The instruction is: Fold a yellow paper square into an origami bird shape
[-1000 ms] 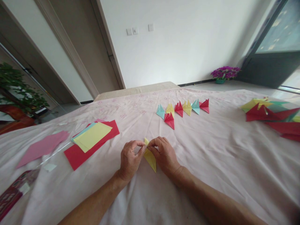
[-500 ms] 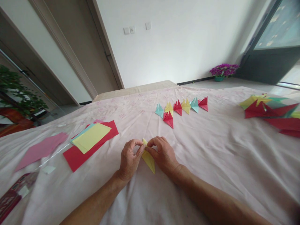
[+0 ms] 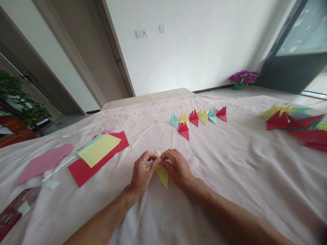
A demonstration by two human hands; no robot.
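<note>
A piece of folded yellow paper (image 3: 162,176) lies on the cloth in front of me, its long point aimed toward me. My left hand (image 3: 144,170) pinches it near the far end between thumb and forefinger. From the other side my right hand (image 3: 178,168) pinches the same part, the two sets of fingertips almost touching. Those fingertips hide the fold between them. Beyond my hands stands a folded red paper piece (image 3: 183,130), close to a row of similar pieces, among them a light blue one (image 3: 173,120) and a yellow one (image 3: 202,116).
At the left, flat yellow sheets (image 3: 99,149) rest on red sheets (image 3: 84,173), beside pink sheets (image 3: 46,161). A dark red packet (image 3: 12,211) lies at the lower left. Larger folded red paper (image 3: 283,119) is heaped at the right. The pinkish tablecloth (image 3: 242,170) is wrinkled.
My fingertips have shifted slightly on the far end of the yellow paper, with both hands still pinching it. The other papers stay where they were.
</note>
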